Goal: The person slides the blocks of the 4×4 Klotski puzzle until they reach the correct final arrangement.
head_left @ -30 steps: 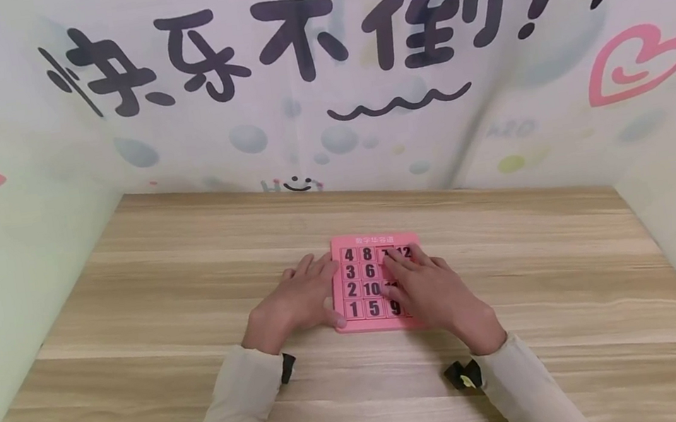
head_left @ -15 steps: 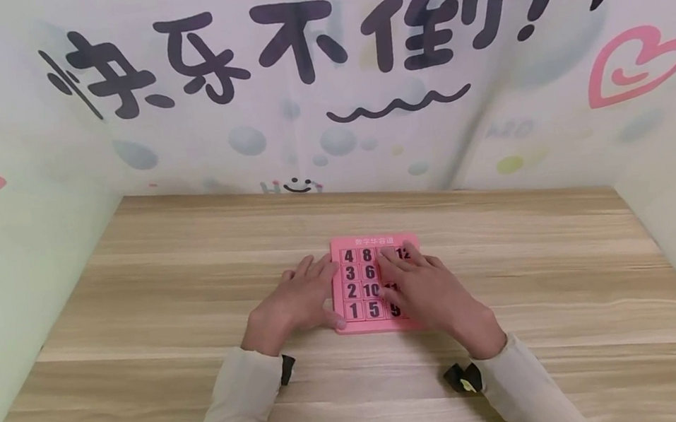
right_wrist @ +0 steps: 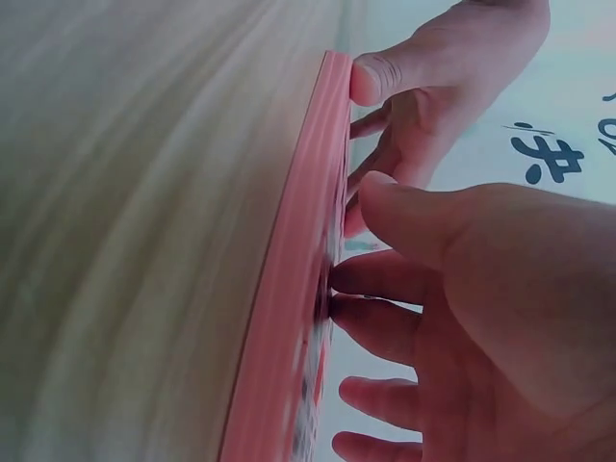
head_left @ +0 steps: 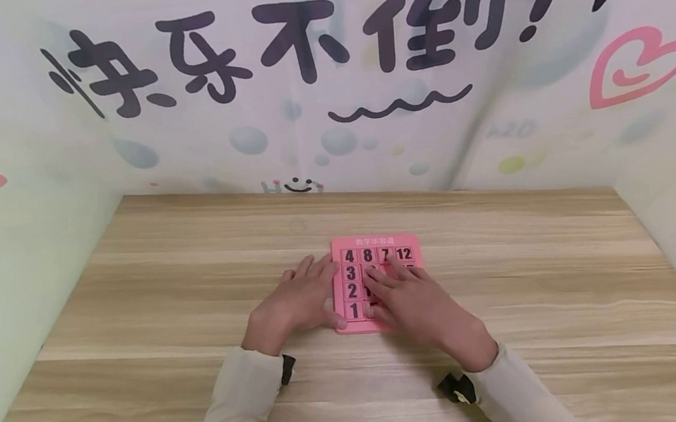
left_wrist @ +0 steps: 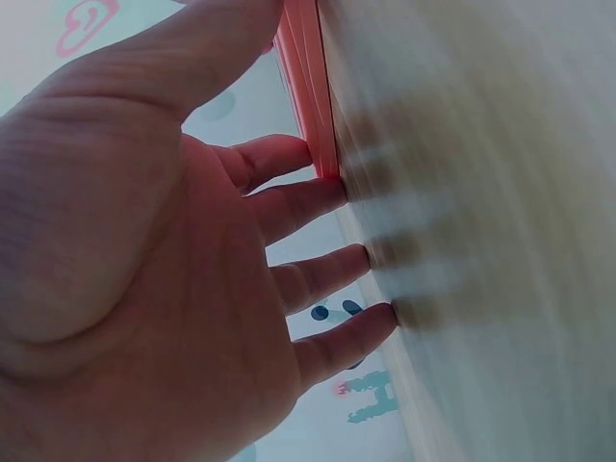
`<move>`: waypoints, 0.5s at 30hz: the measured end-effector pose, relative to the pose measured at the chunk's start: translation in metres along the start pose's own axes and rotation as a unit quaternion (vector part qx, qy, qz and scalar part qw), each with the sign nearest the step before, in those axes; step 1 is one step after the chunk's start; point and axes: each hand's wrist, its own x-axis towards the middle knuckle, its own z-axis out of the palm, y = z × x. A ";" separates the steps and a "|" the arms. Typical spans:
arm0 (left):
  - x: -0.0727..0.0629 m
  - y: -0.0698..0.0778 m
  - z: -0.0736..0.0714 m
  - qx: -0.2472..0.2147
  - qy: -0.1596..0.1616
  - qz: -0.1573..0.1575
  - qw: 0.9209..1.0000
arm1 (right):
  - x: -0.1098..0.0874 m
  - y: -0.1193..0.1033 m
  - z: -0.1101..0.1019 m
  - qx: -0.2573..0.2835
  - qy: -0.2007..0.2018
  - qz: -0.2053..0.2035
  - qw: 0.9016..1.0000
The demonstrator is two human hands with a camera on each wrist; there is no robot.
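Observation:
A pink number slide puzzle (head_left: 406, 238) lies flat on the wooden table, its black-numbered tiles in a square frame. My left hand (head_left: 298, 300) rests along its left edge, thumb at the near corner; in the left wrist view the fingers (left_wrist: 298, 207) are spread and fairly straight, touching the puzzle's side and the table. My right hand (head_left: 424, 305) lies over the lower right of the puzzle, fingertips touching tiles in the middle columns. It hides several numbers; 4, 8, 7, 12, 3, 2 and 1 can be read. Red base shows right of its fingertips. From the side, its fingers (right_wrist: 380, 327) meet the tile faces.
The wood-grain table (head_left: 161, 277) extends on all sides of the puzzle. White printed wall sheets (head_left: 207, 142) with large black characters enclose the back and sides. Dark pieces of wrist gear (head_left: 458, 389) sit at both cuffs.
My right hand has shifted left and slightly nearer, from the third column onto the second. Tiles 7 and 12 now show clearly, while 6, 10 and 5 are covered. The left hand stays put.

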 end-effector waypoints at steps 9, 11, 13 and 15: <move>0.000 0.001 0.000 0.003 0.001 -0.001 1.000 | -0.001 0.004 -0.003 0.014 -0.005 0.005 1.000; 0.000 0.000 0.000 0.005 0.000 -0.001 1.000 | -0.002 0.005 -0.004 0.019 -0.005 0.005 1.000; 0.000 0.000 0.000 0.005 0.001 0.001 1.000 | -0.003 0.007 -0.006 0.021 -0.004 0.003 1.000; 0.000 0.000 0.001 0.004 0.002 0.001 1.000 | -0.004 0.008 -0.007 0.021 -0.003 0.001 1.000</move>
